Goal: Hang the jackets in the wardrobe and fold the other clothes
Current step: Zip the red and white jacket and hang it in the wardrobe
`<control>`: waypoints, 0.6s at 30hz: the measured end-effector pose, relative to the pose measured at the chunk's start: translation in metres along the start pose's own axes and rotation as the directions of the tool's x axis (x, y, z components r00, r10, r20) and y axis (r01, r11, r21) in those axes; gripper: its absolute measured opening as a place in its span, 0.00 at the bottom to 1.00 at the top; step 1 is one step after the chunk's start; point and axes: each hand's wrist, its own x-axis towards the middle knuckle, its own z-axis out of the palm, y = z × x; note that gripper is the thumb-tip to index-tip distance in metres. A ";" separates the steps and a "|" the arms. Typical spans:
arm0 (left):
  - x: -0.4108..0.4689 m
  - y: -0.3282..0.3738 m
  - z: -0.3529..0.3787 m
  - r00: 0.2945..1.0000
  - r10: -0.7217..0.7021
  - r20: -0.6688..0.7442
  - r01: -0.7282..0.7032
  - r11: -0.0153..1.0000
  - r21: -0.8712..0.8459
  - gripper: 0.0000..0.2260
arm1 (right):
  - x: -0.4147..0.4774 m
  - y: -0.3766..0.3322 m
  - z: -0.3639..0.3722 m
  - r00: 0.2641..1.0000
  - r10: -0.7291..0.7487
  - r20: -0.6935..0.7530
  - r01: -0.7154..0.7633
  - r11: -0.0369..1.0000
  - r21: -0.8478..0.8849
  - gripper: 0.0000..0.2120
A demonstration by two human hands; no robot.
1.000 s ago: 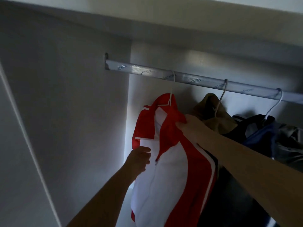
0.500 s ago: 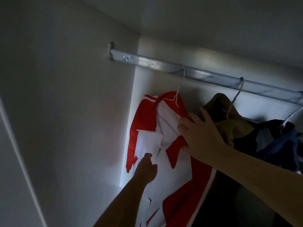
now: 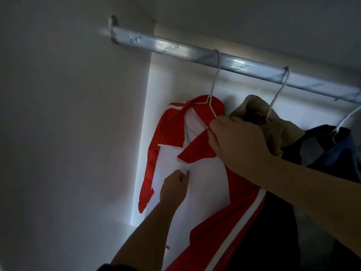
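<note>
- Head view: red-and-white jacket point(image 3: 205, 188) hangs on a white wire hanger point(image 3: 215, 75) hooked over the rail point(image 3: 148, 41), near frame centre, beside the wardrobe's left wall.
- Right hand point(image 3: 240, 141), at 2 o'clock from the jacket's chest: fingers curled round the red collar flap by the hanger's shoulder.
- Left hand point(image 3: 173, 187), at 6 o'clock below the collar: fingers pinching the front opening, probably the zip pull, though it is too small to confirm.
- Step looks like closing and squaring the front.
- Anchor the collar firmly while you draw upward, so the hanger doesn't tip.
- Seat both shoulders evenly before letting go.
- Tan garment point(image 3: 281, 132) touches your right hand at 3 o'clock; avoid dragging it.
</note>
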 end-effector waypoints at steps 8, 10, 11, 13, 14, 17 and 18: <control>0.003 0.007 -0.008 0.995 -0.027 0.097 0.029 1.000 -0.010 0.08 | 0.013 -0.007 -0.011 0.988 0.083 0.133 -0.086 0.996 0.019 0.07; 0.002 0.010 -0.004 0.994 0.021 0.104 -0.024 0.999 0.027 0.06 | 0.014 -0.008 -0.012 0.988 0.089 0.122 -0.091 0.996 0.011 0.07; 0.002 0.011 -0.001 0.992 0.039 0.117 -0.042 0.999 0.028 0.05 | 0.013 -0.008 -0.013 0.988 0.091 0.123 -0.092 0.996 0.007 0.07; 0.000 0.012 0.000 0.989 0.045 0.139 -0.045 0.999 0.000 0.05 | 0.012 -0.008 -0.013 0.987 0.095 0.126 -0.097 0.995 0.014 0.06; -0.001 0.012 -0.001 0.990 0.041 0.138 -0.038 0.999 -0.024 0.05 | 0.012 -0.007 -0.013 0.988 0.096 0.123 -0.099 0.995 0.013 0.06; -0.002 0.009 -0.010 0.993 0.036 0.116 -0.027 0.997 -0.073 0.06 | 0.010 -0.004 -0.012 0.988 0.109 0.111 -0.111 0.994 0.010 0.07; -0.003 0.008 -0.014 0.992 0.026 0.121 -0.015 0.996 -0.088 0.05 | 0.010 -0.003 -0.012 0.987 0.113 0.113 -0.115 0.993 0.013 0.07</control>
